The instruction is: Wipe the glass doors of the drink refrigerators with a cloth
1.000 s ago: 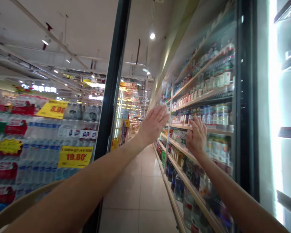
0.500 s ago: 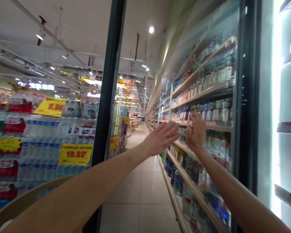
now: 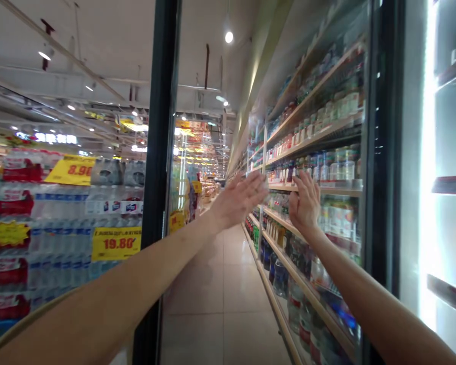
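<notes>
A glass door (image 3: 197, 45) with a dark frame stands before me. My left hand (image 3: 238, 202) is in front of its pane, fingers stretched out and a little smeared by motion, and it holds nothing. To the right, my right hand (image 3: 305, 203) is raised with its fingers up and slightly bent, thumb apart, and it too is free of any object. I cannot tell whether either hand touches the glass. Shelves of cans and bottles (image 3: 340, 167) appear in the pane behind my right hand.
At the far right is a lit cooler shelf (image 3: 452, 185). Stacked packs of bottled drinks (image 3: 57, 243) with yellow price signs (image 3: 116, 244) fill the left side. A tiled aisle floor (image 3: 201, 289) runs ahead between goods. A curved pale rim (image 3: 34, 317) shows under my left forearm.
My left hand has shifted left, away from my right hand, with its fingers spread wider. My right hand's fingers have straightened a little. The view has moved slightly.
</notes>
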Available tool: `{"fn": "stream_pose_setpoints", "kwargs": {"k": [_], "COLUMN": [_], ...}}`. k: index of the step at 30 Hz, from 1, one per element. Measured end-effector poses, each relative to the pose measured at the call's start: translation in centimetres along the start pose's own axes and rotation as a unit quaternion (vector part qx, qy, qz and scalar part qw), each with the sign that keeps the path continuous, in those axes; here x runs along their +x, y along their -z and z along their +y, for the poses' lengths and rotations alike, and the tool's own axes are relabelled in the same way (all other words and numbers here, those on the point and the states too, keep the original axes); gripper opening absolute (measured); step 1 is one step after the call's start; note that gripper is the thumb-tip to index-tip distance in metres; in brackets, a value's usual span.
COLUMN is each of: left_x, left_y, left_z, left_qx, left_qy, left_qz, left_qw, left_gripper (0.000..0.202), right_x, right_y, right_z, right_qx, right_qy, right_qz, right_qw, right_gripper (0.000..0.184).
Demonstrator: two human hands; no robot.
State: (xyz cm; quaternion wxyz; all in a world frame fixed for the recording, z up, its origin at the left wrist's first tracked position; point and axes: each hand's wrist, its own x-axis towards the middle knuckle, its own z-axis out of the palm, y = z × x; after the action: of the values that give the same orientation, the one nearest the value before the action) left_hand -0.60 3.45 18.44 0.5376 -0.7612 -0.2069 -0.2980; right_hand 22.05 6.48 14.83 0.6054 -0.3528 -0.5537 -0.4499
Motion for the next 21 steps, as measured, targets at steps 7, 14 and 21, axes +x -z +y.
{"fn": "stream_pose_setpoints", "kwargs": {"k": [7, 14, 21], "left_x": [-0.2, -0.5, -2.9], "left_y": [-0.1, 0.0, 0.1], "left_z": [0.6, 0.1, 1.4], "left_qx": [0.014, 0.037, 0.016], "left_qy": [-0.006, 0.157, -0.085], "left_qz": [0.015, 0.073, -0.019], "left_qw": [1.000, 0.984, 0.996], "left_gripper": [0.039, 0.042, 0.042], "right_x": [0.0, -0.4, -0.3], "right_y": [0.0, -0.3, -0.1], "right_z": [0.0, -0.1, -0.4], "right_qx": [0.008, 0.007, 0.007], "right_qy": [0.002, -0.005, -0.005], "right_qz": [0.004, 0.011, 0.008], "right_qw": [1.000, 1.000, 1.000], "right_gripper": [0.044, 0.044, 0.043]}}
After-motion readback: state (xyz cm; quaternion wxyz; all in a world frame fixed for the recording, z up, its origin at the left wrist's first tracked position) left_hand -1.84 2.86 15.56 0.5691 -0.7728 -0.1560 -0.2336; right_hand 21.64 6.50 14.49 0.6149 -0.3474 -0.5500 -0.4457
